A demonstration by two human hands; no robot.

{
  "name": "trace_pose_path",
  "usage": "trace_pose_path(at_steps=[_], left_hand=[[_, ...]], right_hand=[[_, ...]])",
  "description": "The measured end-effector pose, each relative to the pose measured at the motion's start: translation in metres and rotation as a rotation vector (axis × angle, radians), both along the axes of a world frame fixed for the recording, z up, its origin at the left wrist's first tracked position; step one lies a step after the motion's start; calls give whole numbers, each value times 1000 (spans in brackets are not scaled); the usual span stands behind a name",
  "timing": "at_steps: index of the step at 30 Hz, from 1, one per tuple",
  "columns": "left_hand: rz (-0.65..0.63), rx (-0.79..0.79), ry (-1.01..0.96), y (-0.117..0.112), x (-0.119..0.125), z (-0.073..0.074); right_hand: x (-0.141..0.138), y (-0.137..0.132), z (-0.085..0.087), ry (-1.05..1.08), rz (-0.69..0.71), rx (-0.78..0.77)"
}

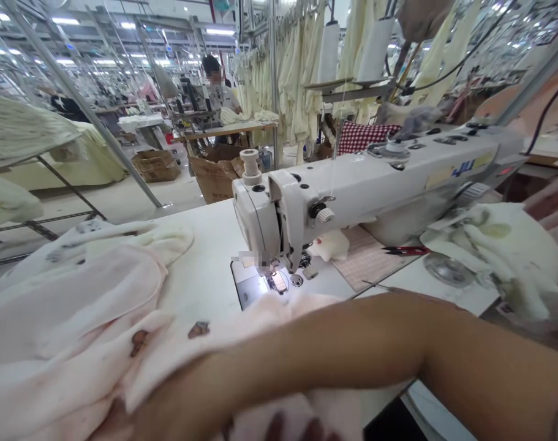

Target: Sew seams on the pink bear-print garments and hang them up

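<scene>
A pale pink fabric (76, 318) with small brown prints lies bunched over the left of the white table (205, 269), and one fold reaches the lit needle area (279, 282) of a white sewing machine (352, 177). My right forearm crosses the bottom of the view from right to left. My right hand (122, 419) is sunk in the fabric at the lower left, with its fingers hidden by folds. At the bottom edge, dark fingertips of my left hand (292, 430) show beneath the fabric and are curled on it.
Red-handled snips (405, 250) lie on a checked mat (365, 260) behind the machine. A heap of cream cloth (503, 245) sits at the right. Cardboard boxes (214, 174), metal racks, hanging cream garments and a seated person (214, 79) fill the background.
</scene>
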State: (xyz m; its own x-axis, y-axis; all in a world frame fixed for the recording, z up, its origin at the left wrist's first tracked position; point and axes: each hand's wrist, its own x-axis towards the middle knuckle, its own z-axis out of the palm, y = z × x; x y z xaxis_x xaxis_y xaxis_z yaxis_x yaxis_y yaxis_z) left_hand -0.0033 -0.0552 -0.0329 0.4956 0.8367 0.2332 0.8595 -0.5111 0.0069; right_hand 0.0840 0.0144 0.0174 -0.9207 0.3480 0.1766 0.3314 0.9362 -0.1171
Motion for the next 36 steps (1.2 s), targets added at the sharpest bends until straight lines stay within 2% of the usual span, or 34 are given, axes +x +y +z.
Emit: trace_pose_path(at_steps=[3, 5, 7, 8, 9, 10, 11, 13, 15, 17, 18, 20, 22, 25, 29, 32, 36], left_hand=[[135, 94, -65, -31, -15, 9], [191, 165, -54, -52, -35, 8], [177, 221, 22, -68, -64, 1], [160, 236, 71, -74, -79, -3], [132, 240, 119, -78, -93, -6], [98, 229, 162, -82, -103, -7], [75, 221, 193, -83, -108, -4], [46, 230, 186, -80, -98, 11], [66, 189, 106, -66, -63, 37], [168, -27, 55, -43, -15, 61], [206, -87, 55, -31, 8, 71], [290, -204, 118, -9, 44, 81], [334, -280, 179, 6, 60, 81], [350, -332, 226, 12, 60, 75], [320, -316, 266, 10, 50, 67], [262, -144, 287, 11, 45, 62], [97, 253, 209, 11, 39, 56]], right_hand=[[-38, 24, 10, 30, 11, -44], [-42, 29, 12, 49, 10, -53], [-18, 21, 8, 56, 84, -36], [4, 15, 4, 51, 155, -26], [30, 9, 0, 27, 286, 0], [58, 3, -3, 28, 341, 7], [86, 0, -6, 48, 287, -6], [130, 1, -8, 71, 153, -34], [153, 7, -6, 163, 56, -70], [158, 12, -3, 234, 36, -87], [156, 14, -3, 239, 39, -88], [151, 18, -6, 204, 23, -87], [149, 22, -12, 179, -34, -108], [152, 27, -19, 256, -105, -129], [153, 20, -15, 310, -12, -72], [149, 12, -9, 175, 27, -49], [147, 13, -11, 91, -21, -112]])
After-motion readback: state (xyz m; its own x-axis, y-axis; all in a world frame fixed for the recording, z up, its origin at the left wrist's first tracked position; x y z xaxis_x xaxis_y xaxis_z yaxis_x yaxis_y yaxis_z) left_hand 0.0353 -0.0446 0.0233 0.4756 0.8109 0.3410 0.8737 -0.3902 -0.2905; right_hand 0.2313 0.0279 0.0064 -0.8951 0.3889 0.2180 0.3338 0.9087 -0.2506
